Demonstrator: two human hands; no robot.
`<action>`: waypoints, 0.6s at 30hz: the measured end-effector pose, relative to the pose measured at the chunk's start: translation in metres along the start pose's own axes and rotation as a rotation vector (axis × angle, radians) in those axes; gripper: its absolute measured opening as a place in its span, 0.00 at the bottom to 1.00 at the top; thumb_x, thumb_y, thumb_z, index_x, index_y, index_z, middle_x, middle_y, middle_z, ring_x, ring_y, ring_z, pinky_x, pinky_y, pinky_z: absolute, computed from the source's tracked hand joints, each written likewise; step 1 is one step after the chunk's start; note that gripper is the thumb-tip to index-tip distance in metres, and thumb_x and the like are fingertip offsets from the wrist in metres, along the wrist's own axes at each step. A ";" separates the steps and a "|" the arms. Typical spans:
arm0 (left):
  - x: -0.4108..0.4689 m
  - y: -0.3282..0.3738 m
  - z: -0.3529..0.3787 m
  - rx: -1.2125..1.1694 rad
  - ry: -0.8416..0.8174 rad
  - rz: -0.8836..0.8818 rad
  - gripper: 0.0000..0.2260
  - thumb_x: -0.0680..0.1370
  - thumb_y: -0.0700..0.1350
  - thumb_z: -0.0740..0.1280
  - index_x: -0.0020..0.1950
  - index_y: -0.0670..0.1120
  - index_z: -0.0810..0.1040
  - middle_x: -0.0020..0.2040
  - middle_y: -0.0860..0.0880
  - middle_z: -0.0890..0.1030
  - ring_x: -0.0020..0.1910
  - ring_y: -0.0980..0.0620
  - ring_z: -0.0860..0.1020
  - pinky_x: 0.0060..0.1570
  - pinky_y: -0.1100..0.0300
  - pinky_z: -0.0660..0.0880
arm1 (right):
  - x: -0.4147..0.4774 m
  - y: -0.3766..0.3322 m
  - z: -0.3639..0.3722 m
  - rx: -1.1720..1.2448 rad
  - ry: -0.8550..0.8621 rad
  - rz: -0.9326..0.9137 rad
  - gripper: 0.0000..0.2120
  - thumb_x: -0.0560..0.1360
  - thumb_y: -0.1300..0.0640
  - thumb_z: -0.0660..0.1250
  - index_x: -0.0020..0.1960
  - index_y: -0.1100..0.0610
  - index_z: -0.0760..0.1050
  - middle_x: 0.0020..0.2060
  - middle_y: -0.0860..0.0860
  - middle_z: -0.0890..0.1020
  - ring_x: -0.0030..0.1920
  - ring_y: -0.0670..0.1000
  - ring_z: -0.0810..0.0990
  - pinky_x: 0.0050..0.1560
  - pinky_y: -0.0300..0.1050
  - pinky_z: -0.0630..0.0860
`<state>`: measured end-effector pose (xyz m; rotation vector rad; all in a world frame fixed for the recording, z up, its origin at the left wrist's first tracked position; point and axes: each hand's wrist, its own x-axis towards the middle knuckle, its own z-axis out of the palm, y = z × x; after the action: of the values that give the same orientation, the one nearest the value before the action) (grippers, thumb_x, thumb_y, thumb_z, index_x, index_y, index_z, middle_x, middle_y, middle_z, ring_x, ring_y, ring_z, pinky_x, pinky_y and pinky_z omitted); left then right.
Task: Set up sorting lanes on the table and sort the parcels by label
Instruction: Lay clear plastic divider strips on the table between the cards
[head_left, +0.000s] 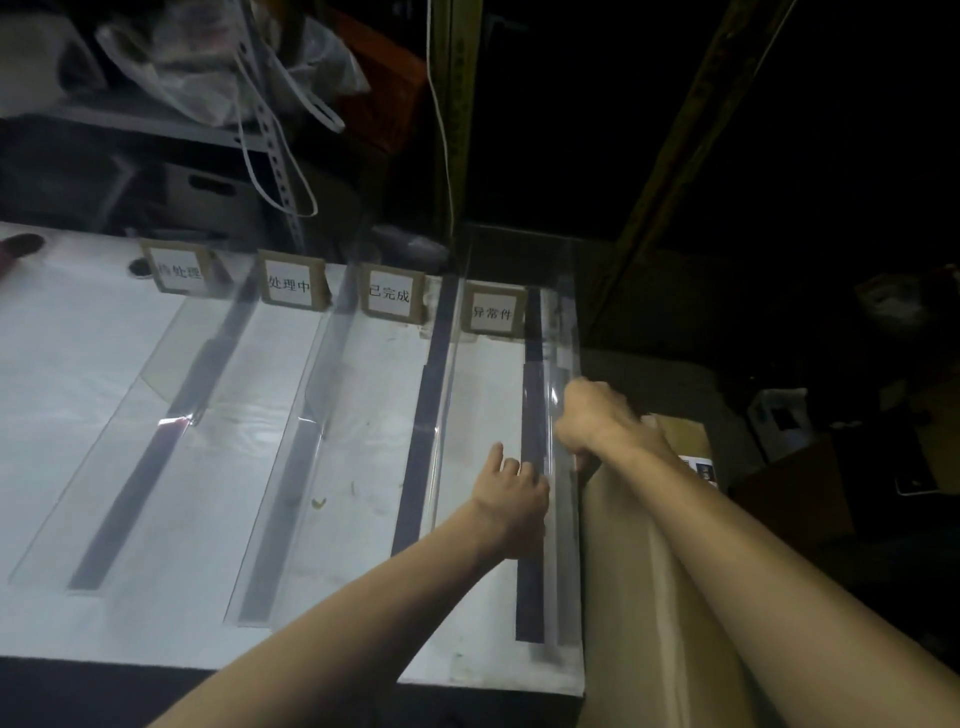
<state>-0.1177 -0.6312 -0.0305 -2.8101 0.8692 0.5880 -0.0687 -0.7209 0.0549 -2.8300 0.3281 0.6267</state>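
A white table (62, 374) carries several clear plastic dividers on dark strips, forming lanes. Cardboard label cards with Chinese text stand at the far end of the lanes: (179, 270), (291, 285), (390, 295), (492, 312). My left hand (511, 493) rests with its fingers on the dark base strip (531, 561) of the rightmost divider. My right hand (592, 415) grips the top edge of that rightmost clear divider (566, 332) at the table's right edge. No parcel lies in any lane.
A cardboard box (680, 441) with a printed label sits low to the right of the table. Metal shelving with plastic bags and boxes (218, 78) stands behind the table. A dark red object (21, 244) lies at the far left edge.
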 end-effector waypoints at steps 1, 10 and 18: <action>0.004 0.003 0.005 -0.005 -0.017 0.007 0.23 0.79 0.48 0.61 0.72 0.41 0.67 0.70 0.40 0.69 0.69 0.40 0.68 0.74 0.40 0.50 | 0.002 0.001 0.003 -0.024 -0.014 0.006 0.12 0.81 0.63 0.64 0.64 0.63 0.75 0.52 0.58 0.80 0.45 0.54 0.82 0.31 0.39 0.72; 0.023 0.019 0.042 -0.073 -0.087 -0.008 0.20 0.81 0.48 0.57 0.71 0.44 0.69 0.70 0.40 0.68 0.69 0.40 0.67 0.73 0.40 0.51 | 0.009 0.006 0.013 -0.117 -0.085 0.006 0.15 0.79 0.67 0.66 0.66 0.64 0.74 0.61 0.59 0.79 0.59 0.58 0.81 0.49 0.44 0.76; 0.015 0.013 0.040 -0.145 -0.068 -0.015 0.19 0.81 0.48 0.56 0.69 0.42 0.71 0.68 0.41 0.70 0.65 0.40 0.69 0.69 0.45 0.59 | 0.001 0.004 0.014 -0.136 -0.049 -0.031 0.14 0.81 0.61 0.65 0.65 0.62 0.74 0.61 0.59 0.78 0.59 0.59 0.80 0.56 0.49 0.78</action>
<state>-0.1265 -0.6402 -0.0734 -2.9013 0.8239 0.7696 -0.0746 -0.7211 0.0417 -2.9368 0.2404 0.7367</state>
